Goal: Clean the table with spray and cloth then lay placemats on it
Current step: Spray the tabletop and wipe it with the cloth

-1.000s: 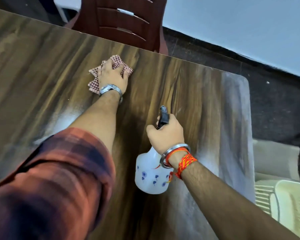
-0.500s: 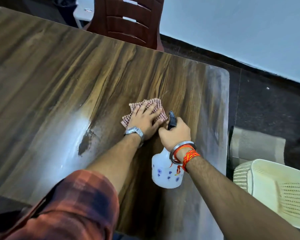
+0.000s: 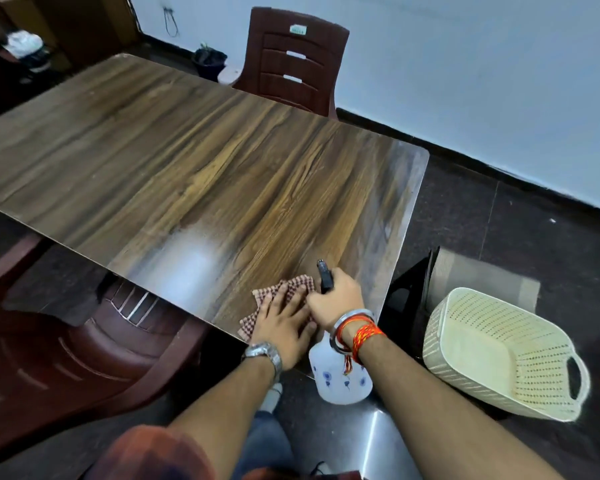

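Left hand [image 3: 284, 323]: fingers straight and slightly spread, palm down, pressing the checked cloth [image 3: 300, 284] flat on the wooden table [image 3: 205, 168]. The cloth shows ahead of the fingertips and to their left side. The rest is covered by the palm.

Right hand [image 3: 336, 301]: fingers curled round the neck of the white spray bottle [image 3: 340, 379], touching the left hand's thumb side. The black nozzle [image 3: 324, 275] projects ahead of the knuckles and points up the tabletop. The bottle body hangs below the wrist, past the table's near corner. Whether it rests on anything cannot be determined.

Governing relation: the cloth sits at the near right corner of the table, so almost all of the tabletop lies ahead of and to the left of the left fingertips. The table's long axis runs away leftward from them. A wiping stroke would therefore have to travel forward and left. The left hand holds the cloth and is the nearer hand to that area.

Second stage, judged: no mat is on the table yet. What appear to be the placemats [image 3: 482, 282] lie on the floor to the right of the right knuckles, just beyond a cream perforated basket [image 3: 499, 355]. The right hand is nearer to them, but it is occupied by the bottle
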`<state>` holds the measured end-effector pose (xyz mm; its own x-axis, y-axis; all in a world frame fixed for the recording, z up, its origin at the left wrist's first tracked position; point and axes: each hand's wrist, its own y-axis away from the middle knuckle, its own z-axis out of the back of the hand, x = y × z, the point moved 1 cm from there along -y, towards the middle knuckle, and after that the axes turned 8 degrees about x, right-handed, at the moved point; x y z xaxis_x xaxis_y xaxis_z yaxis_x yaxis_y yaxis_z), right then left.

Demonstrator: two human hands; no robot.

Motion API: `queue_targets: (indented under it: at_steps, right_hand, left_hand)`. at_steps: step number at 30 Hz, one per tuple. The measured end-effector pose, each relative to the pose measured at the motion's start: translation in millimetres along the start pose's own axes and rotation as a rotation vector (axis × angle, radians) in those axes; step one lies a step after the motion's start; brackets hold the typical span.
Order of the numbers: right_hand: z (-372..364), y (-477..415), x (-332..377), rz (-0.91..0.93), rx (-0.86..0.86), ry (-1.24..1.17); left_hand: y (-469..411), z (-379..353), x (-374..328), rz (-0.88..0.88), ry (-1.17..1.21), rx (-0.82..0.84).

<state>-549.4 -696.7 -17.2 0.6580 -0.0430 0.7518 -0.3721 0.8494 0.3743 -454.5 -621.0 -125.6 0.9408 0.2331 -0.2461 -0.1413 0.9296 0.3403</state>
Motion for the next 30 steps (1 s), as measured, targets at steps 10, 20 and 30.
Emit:
queue_targets:
  at_steps: [10, 20, 30]
  right_hand:
    - [54, 41, -49, -0.123, -0.085, -0.018]
    - [80, 50, -64, -0.072, -0.04, -0.059]
    - [99, -16, -74, -0.037, -0.085, 0.045]
  left_hand:
    - [20, -17, -66, -0.037, 0.013, 0.013]
    - [-16, -12, -99, 0.166, 0.096, -0.062]
    - [-111, 17, -103, 0.238, 0.121, -0.107]
